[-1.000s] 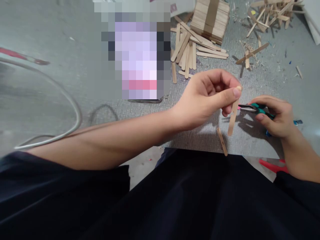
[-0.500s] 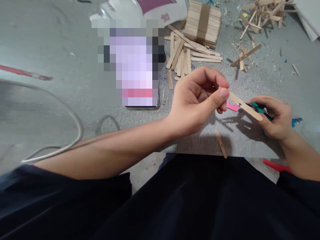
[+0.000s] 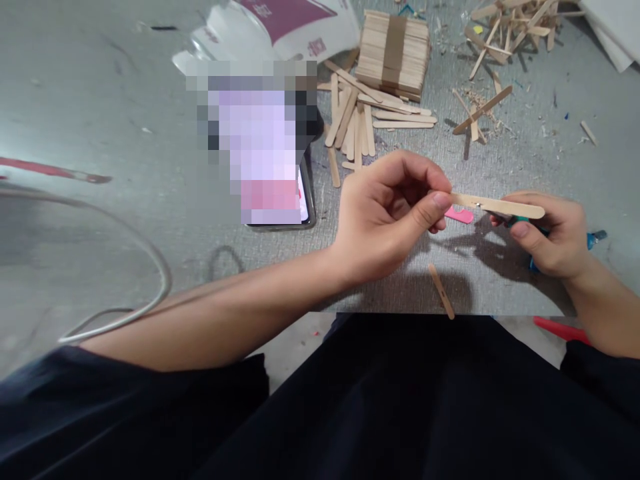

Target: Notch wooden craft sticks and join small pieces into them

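My left hand (image 3: 395, 213) pinches one end of a flat wooden craft stick (image 3: 515, 207) between thumb and fingertips. The stick points right, with a small dark notch near its middle. My right hand (image 3: 555, 233) is closed around a pliers-like tool (image 3: 521, 219) with green grips, its metal tip just below the stick; most of it is hidden by the fingers. Something blue (image 3: 595, 239) with a grey end sticks out behind that hand. Under the held stick lies a pink plastic piece (image 3: 460, 215). Another notched craft stick (image 3: 441, 291) rests near the table edge.
Loose craft sticks (image 3: 355, 120) lie beside a banded bundle of sticks (image 3: 373, 47). Broken pieces (image 3: 520, 30) and crossed sticks (image 3: 483, 113) are at the back right. A partly blurred phone (image 3: 307, 200), a plastic bag (image 3: 300, 30), a brush (image 3: 55, 169) and a white cable (image 3: 150, 253) are leftward.
The held stick has turned from slanting down to the right to nearly level. My right hand's tool tip has shifted slightly under it. The whole view has moved a little.
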Motion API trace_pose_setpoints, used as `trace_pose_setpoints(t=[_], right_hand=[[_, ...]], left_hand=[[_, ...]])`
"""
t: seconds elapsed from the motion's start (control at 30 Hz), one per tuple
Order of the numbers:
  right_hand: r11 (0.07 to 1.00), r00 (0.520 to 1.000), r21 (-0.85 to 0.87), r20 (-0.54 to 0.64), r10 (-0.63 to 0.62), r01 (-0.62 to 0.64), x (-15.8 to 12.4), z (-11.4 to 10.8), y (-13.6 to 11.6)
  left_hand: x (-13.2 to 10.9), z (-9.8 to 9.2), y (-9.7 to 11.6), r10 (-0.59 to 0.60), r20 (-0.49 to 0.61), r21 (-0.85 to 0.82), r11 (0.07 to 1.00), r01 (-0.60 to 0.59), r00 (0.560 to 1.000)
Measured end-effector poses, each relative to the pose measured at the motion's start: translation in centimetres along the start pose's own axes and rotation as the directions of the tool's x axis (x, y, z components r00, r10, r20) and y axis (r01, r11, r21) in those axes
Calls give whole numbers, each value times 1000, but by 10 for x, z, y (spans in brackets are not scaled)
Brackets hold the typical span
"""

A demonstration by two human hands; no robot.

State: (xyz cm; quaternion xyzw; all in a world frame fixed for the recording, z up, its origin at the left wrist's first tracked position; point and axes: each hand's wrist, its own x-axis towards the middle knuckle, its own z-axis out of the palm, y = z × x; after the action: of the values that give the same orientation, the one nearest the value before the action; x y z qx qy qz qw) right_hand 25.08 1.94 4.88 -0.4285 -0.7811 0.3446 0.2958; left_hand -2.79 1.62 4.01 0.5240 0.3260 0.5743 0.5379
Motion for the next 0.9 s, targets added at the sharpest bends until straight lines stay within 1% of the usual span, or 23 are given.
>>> trace_pose_setpoints(t=[0.13,0.23,0.33,0.37,0.47,0.53,0.67,0.73,0.8,0.9], right_hand=[[1000,1000,-8,-15,22,-22,-1,-2,0],[999,999,-26,-23,34,-35,-1,-3,-3],[999,999,-27,-6,45,-45,0,-3,-7],[999,999,-25,4,45,-45,0,-2,-9],[999,998,-22,29,48,-47,2,-2,-12],[998,997,-28,36,62,-61,2,-1,-13],[995,995,-27,47,93,-92,1,0,-14],[994,993,-25,48,105,-104,0,1,-14],[993,992,-19,48,117,-116,0,1,-13],[987,985,15,56,162,-163,0,1,-11]], left_hand=[[1,-1,-1,-13,1,30,999,13,1000],[1,-2,-1,-10,14,-2,1000,10,1000],[2,-3,-1,-38,37,-40,998,40,999],[3,-3,-1,-52,51,-53,997,55,997],[5,-6,-1,-61,145,-92,993,75,988],[6,-7,0,-85,200,-89,990,105,976],[4,-6,3,-179,246,-30,981,192,953],[3,-5,5,-182,268,-29,980,196,946],[2,-4,6,-180,268,-41,979,198,947],[2,-4,7,-186,234,-40,979,200,954]])
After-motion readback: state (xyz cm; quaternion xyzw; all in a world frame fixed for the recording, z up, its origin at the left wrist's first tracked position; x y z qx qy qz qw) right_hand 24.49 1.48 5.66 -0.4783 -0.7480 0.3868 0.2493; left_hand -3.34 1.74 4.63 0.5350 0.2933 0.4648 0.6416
